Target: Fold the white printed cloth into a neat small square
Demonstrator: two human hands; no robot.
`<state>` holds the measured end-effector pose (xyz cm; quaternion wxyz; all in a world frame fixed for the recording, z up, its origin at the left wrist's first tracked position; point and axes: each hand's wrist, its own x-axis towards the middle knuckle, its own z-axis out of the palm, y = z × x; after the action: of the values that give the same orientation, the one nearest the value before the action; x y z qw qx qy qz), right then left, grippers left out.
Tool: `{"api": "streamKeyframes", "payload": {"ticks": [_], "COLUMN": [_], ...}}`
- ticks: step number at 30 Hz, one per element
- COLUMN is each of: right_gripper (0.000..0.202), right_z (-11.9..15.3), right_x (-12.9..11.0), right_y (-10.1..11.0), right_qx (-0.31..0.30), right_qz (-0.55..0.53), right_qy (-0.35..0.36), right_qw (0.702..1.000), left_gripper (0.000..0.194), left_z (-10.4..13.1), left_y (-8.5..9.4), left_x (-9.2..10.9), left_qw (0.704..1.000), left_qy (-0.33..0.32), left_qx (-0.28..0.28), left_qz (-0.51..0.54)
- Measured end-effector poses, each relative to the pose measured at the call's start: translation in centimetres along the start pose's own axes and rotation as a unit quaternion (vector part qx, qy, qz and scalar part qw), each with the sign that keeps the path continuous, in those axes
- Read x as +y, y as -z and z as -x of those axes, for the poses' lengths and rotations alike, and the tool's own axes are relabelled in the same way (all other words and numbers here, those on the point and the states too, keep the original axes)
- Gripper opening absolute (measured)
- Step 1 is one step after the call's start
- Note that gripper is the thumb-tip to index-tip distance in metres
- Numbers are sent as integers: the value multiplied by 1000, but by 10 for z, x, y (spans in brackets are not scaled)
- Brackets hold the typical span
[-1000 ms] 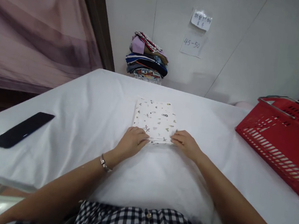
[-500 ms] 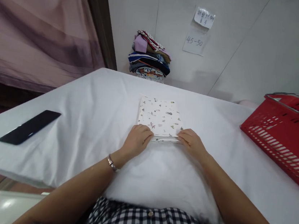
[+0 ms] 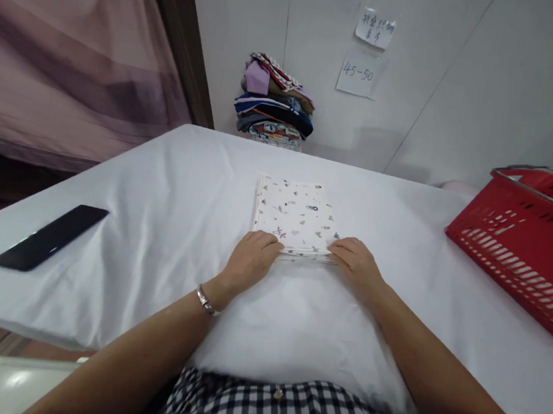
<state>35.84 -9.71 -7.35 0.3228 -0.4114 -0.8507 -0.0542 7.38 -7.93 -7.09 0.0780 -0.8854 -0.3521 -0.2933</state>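
A folded white cloth [image 3: 298, 213] with small printed motifs lies flat on the white-covered table, in the middle of the head view. My left hand [image 3: 254, 255] pinches its near left corner, thumb and fingers closed on the layered edge. At the near right corner, my right hand [image 3: 354, 260] grips the same edge in the same way. Several fabric layers show along the side between the two hands. My fingertips hide both near corners.
A black flat slab [image 3: 48, 237] lies on the table [image 3: 159, 179] at left. On the right stands a red plastic basket [image 3: 528, 245] with a metal handle. Behind the far edge rises a stack of folded fabrics [image 3: 276, 103]. Handwritten papers [image 3: 358, 73] hang on the wall.
The near edge of the cloth looks slightly flatter between my hands. Both hands keep their hold at the corners, and the view has shifted a little.
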Motion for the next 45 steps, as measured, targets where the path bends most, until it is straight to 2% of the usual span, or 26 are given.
{"api": "streamKeyframes", "payload": {"ticks": [2,6,16,19,24,30,35,39,45], "right_gripper": [18,21,26,28,27,27,27,28,29], "right_z": [0,-1,1,3,7,7,5,5,5], "right_x": [0,-3,-4,1,5,3,2,2,-3], "right_y": [-1,1,5,0,-10,-9,-2,-5,-3], "right_qx": [4,-41,-112,-100,-51,-92,-117,-102,-98], "right_qz": [8,13,24,35,58,66,50,53,42], "right_qy": [1,5,-11,-1,0,5,6,8,9], "right_qw": [1000,999,993,994,997,994,992,993,994], "left_gripper": [17,21,20,23,27,22,25,30,24], "left_z": [0,1,7,7,8,11,13,15,20], "left_y": [-1,-1,6,7,5,3,8,8,1], "left_x": [1,4,0,-1,-3,-1,0,-2,-1], "left_qw": [999,998,998,998,998,996,997,998,998], "left_qy": [-16,-50,-34,-25,-29,-40,-32,-19,-1], "left_qx": [6,-14,-53,-49,-12,-56,-62,-44,-58], "left_qz": [-27,-44,8,-11,-51,-49,-37,-47,-34]}}
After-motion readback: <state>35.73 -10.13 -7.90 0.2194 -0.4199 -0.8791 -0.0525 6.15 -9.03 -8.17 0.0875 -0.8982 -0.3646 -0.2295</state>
